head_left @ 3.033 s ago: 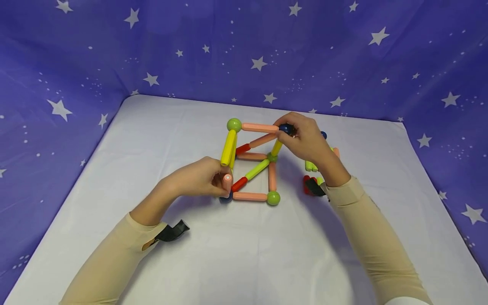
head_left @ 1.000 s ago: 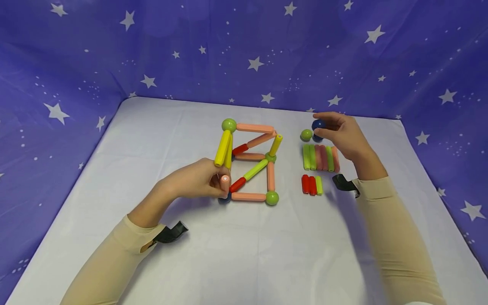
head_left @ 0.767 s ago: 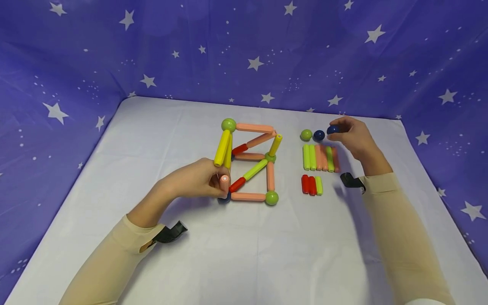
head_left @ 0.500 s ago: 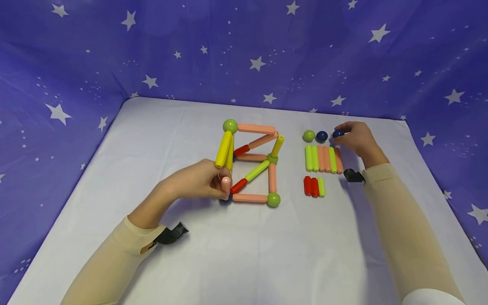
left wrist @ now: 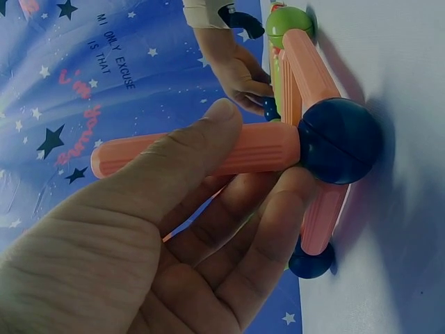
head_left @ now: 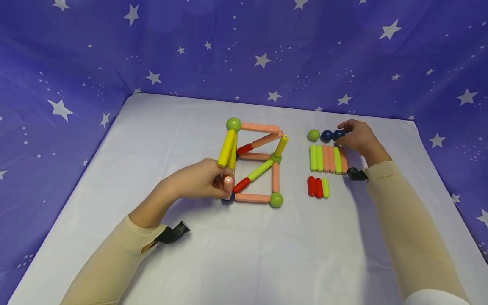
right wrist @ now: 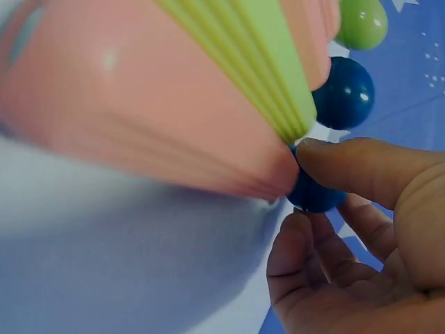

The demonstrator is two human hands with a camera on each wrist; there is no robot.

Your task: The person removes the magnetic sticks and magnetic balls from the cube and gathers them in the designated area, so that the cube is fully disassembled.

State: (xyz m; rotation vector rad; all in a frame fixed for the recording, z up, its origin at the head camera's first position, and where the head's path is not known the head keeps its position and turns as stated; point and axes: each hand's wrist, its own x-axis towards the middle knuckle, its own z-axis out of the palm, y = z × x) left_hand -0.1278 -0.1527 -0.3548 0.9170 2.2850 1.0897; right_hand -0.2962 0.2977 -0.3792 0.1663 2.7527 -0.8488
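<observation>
My left hand (head_left: pixel 198 180) pinches a pink magnetic rod (left wrist: pixel 264 149) that stands upright on a blue ball (left wrist: pixel 341 139), the near left corner of a frame built from rods and balls. At the frame's upper left a green ball (head_left: pixel 234 125) joins yellow rods (head_left: pixel 226 148) and a pink rod (head_left: pixel 261 127). A yellow rod (head_left: pixel 281 146) rises from the far right green ball, its top end bare. Over at the right, my right hand (head_left: pixel 360 137) holds a blue ball (right wrist: pixel 316 191) between thumb and fingers, at the end of a row of balls.
A loose green ball (head_left: pixel 314 135) and another blue ball (head_left: pixel 327 135) complete that row. In front of them lie several long green and pink rods (head_left: pixel 328 159), then short red rods (head_left: pixel 314 187) and a short green one (head_left: pixel 325 187). A starry purple cloth (head_left: pixel 244 51) backs the white table (head_left: pixel 244 254).
My right hand has carried a blue ball from the frame's upper right corner to the right end of the ball row and lowered it there. The left hand keeps its hold on the pink rod.
</observation>
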